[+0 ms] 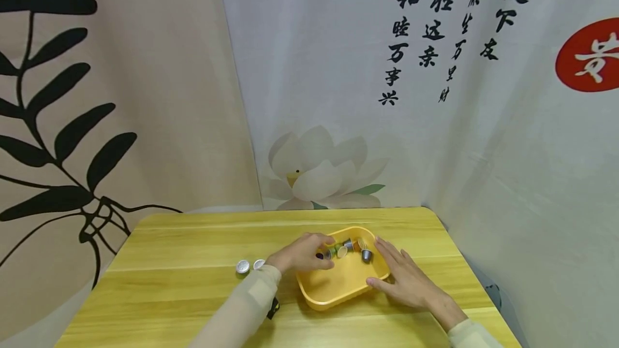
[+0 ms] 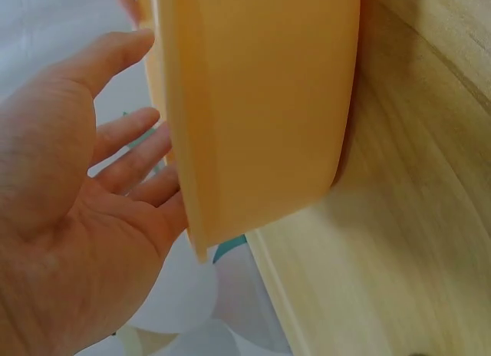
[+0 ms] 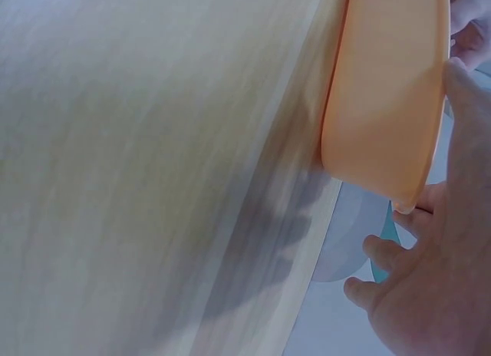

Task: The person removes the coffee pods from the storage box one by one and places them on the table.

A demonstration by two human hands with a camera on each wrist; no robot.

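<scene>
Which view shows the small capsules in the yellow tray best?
The head view: the capsules lie clustered at the far end of the tray, under the left hand. Both wrist views show only the tray's outer wall, no capsules.

I see a yellow wooden table (image 1: 193, 262) backed by hanging cloths printed with black leaves (image 1: 58, 138), a lotus (image 1: 314, 171) and calligraphy (image 1: 435, 31).

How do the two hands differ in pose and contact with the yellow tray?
The left hand curls over the yellow tray rim, fingers reaching inside among the capsules; the right hand lies flat, fingers straight, against the tray's outer side. Both wear pale sleeves and rest over the wooden table.
</scene>
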